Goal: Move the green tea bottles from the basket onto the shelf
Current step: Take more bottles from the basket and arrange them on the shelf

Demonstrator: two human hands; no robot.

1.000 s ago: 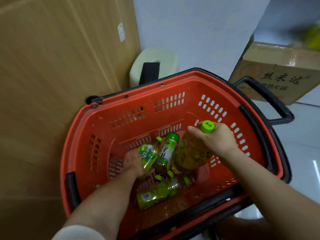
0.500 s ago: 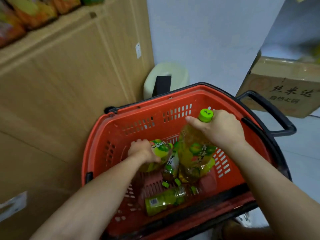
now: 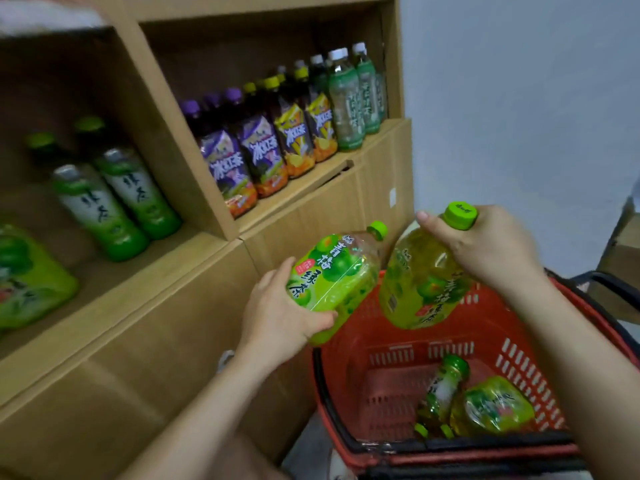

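Green tea in both hands. Left hand (image 3: pixel 277 317): fingers (image 3: pixel 273 275) wrapped round the base end of a small bottle (image 3: pixel 332 282) with a bright green label, thumb underneath. That bottle is tilted, cap up and to the right, and sits above the left rim of the basket, in front of the cardboard face below the shelf.

Right hand (image 3: pixel 485 247): fingers (image 3: pixel 429 223) clenched round the neck of a big bottle (image 3: pixel 422 282), just under its green cap (image 3: pixel 460 216). It hangs tilted over the far part of the basket, base down and left. The two held bottles are just beside each other; cannot tell if they touch.

Red basket (image 3: pixel 519 358) below, black rim. On its floor, near right corner: a slim bottle (image 3: pixel 443 389) and a fat bottle (image 3: pixel 491 407), lying down and touching.

Cardboard shelf (image 3: pixel 173 271) to the left, two compartments:
- Left: green-capped bottles (image 3: pixel 114 202) upright, and a blurred green pack (image 3: pixel 27 278) at the frame edge.
- Right: upright rows of purple-capped bottles (image 3: pixel 235 157), yellow-capped bottles (image 3: pixel 304 133) and white-capped bottles (image 3: pixel 349 105), running left to right.

Pale wall (image 3: pixel 519 98) behind. Brown box (image 3: pixel 620 265) at the right edge, past the basket.
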